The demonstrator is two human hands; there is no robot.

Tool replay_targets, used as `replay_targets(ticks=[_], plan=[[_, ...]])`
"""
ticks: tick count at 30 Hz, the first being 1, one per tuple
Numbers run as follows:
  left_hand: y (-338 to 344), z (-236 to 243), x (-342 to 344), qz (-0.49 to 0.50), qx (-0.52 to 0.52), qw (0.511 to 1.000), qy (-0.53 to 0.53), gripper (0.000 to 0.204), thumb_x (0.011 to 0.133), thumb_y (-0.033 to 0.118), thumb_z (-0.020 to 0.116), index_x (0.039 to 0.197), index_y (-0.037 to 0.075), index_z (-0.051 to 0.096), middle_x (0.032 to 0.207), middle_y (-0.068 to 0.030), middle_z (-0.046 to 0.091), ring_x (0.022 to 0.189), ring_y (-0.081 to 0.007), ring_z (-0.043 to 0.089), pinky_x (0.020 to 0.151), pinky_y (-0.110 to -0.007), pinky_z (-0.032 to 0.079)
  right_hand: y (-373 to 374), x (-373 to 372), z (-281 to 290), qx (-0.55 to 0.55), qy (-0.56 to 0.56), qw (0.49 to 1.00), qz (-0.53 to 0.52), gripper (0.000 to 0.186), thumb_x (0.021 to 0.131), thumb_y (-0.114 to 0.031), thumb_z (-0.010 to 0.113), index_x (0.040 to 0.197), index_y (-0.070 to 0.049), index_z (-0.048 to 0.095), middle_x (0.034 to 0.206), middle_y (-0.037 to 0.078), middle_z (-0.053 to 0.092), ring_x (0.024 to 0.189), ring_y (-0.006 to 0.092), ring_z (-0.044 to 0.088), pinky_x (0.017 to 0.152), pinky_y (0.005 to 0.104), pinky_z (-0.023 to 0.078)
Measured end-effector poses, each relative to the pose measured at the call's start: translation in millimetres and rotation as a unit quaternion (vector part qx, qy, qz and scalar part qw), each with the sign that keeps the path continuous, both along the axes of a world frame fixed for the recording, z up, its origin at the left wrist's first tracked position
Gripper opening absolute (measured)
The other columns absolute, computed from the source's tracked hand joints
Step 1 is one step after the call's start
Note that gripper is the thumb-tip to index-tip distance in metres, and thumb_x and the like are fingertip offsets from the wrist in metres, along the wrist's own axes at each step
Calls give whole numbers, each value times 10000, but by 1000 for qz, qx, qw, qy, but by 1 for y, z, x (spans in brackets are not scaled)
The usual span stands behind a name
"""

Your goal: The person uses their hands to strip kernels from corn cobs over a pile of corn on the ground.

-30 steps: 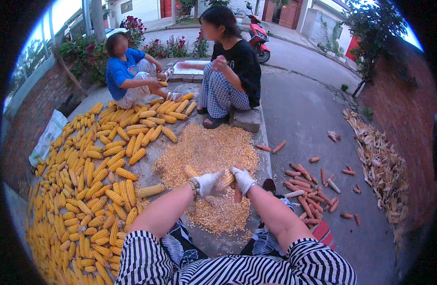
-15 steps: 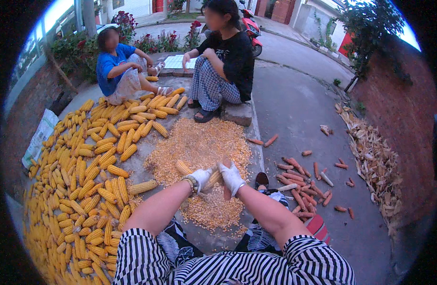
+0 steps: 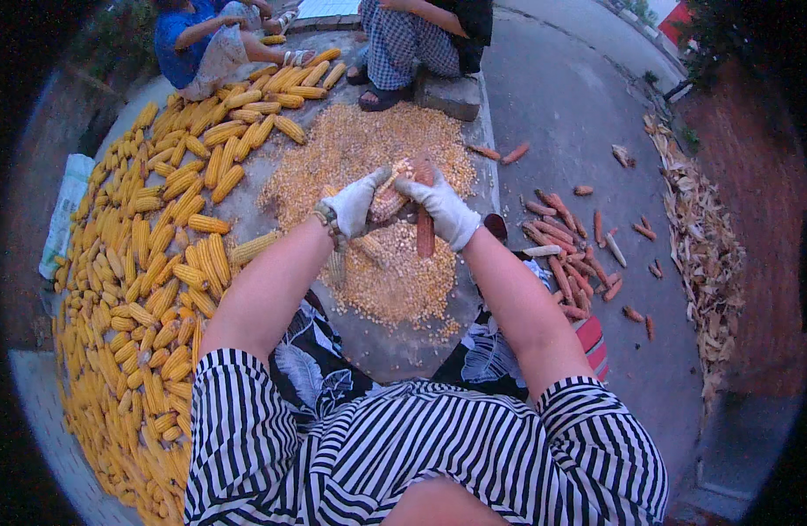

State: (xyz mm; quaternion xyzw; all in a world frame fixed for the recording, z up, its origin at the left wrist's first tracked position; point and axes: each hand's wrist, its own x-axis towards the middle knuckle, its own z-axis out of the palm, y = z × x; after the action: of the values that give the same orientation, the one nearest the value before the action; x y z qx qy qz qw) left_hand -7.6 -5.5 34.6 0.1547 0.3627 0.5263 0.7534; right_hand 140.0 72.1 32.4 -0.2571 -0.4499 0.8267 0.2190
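Both my hands wear pale work gloves and meet above a heap of loose yellow kernels (image 3: 403, 285). My left hand (image 3: 355, 203) is closed around a partly shelled ear of corn (image 3: 388, 204), its far end showing whitish, stripped patches. Closed on a bare reddish corncob (image 3: 425, 235), my right hand (image 3: 447, 210) presses it against the ear. The cob stands almost lengthwise, its near end sticking out below the glove. Some fingers of both hands are hidden behind the ear and cob.
Yellow ears (image 3: 171, 289) cover the ground at left, beside a white sack (image 3: 68, 215). Bare cobs (image 3: 566, 250) lie right of me, near a red striped seat (image 3: 592, 342). Husks (image 3: 706, 263) line the right wall. Two people (image 3: 412, 53) (image 3: 206, 39) sit ahead.
The view has tipped downward, so the people's heads are out of the picture. My hands are still together, with the ear turned more upright and the cob showing more plainly against it.
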Motion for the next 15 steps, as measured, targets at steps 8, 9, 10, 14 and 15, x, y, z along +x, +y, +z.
replay_targets(ticks=[8,9,10,14,15], plan=[[15,-1,-7,-10,37,999,27,430,946,360,340,1199,35,465,1087,-124,590,921,-220,613,804,-332,513,4,-10,-6,-50,-34,993,-104,382,799,-250,657,1095,-86,480,830,42,557,647,150,545,501,281,465],[10,1,-3,17,17,999,43,418,946,352,344,1199,42,466,1080,-118,593,908,-215,617,782,-327,520,-2,-10,-1,-10,-49,994,-96,313,812,-278,632,1039,-105,504,801,27,562,622,142,541,507,276,457],[7,3,0,45,-3,997,60,407,946,344,347,1198,48,468,1072,-113,595,895,-211,620,759,-322,526,-5,-10,2,30,-63,994,-88,255,824,-306,606,983,-124,527,772,11,566,596,134,538,512,270,448],[6,15,29,41,16,979,197,360,941,338,373,1175,88,486,1027,-62,608,807,-156,619,656,-273,513,18,-1,-26,4,-85,987,-138,249,831,-280,589,989,-102,518,786,34,565,621,178,548,520,307,458],[11,3,27,25,47,968,247,334,939,340,386,1144,107,508,1010,-34,609,769,-125,608,624,-257,500,27,-6,-45,-19,-72,984,-162,241,849,-295,559,988,-100,529,785,44,564,657,194,558,543,318,463]])
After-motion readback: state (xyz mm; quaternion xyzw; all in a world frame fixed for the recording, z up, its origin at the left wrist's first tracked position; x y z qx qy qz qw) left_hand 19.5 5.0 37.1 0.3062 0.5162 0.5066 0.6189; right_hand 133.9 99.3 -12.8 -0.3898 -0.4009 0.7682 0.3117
